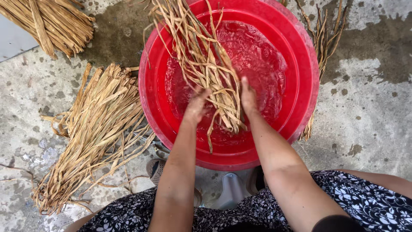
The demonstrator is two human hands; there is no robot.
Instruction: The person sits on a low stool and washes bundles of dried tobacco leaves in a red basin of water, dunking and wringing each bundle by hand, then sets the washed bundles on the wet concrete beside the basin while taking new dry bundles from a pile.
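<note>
Both hands are working at the centre of the frame, over a wide red plastic basin [300, 56] holding shallow water. The left hand [196, 106] and the right hand [248, 96] are pressing in from either side on a bundle of dried straw-coloured leaf strips [206, 64], the fingers curled in and grasping the lower part of the bundle. The bundle is lying slantwise, its lower end dipping into the water below the hands while its upper end is sticking out past the basin's top rim (probably because the strips are longer than the basin is wide). Holding it from two sides is keeping the loose strips gathered as they are getting wet.

At the left of the frame a fanned pile of dry strips [94, 129] is lying on the stained concrete floor [369, 107], just beside the basin and within the left arm's reach. A tied sheaf [56, 21] is sitting in the upper left corner, farther off. A few stray strips [322, 43] are trailing along the basin's right side.
</note>
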